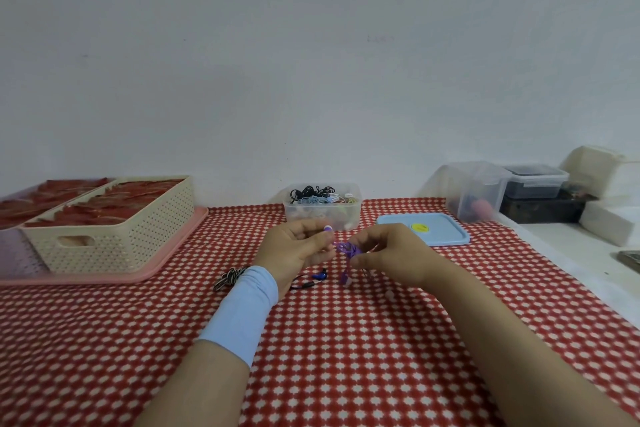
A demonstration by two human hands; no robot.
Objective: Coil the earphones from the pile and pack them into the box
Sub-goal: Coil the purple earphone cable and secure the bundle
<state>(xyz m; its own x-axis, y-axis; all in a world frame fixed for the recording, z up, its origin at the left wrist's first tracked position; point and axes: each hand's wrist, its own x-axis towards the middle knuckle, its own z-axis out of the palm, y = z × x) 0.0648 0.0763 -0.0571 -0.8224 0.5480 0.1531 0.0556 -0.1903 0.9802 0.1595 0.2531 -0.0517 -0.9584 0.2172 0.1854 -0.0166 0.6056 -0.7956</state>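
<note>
Red-and-white checked cloth covers the worktop (346, 357). Just above it, the left hand (298, 246) pinches one white-tipped bud of the purple earphones (348, 250), and the right hand (391, 250) closes its grip round the thin, glossy cord bundle. Coiling seems half done. The next move probably calls for winding in the dangling end, then reaching to the clear plastic box (322, 208) behind, beside its flat blue lid (440, 229).

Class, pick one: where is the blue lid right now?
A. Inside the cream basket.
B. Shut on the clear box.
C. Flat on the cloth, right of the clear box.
C: the lid lies flat on the cloth, right of the open box.
</note>
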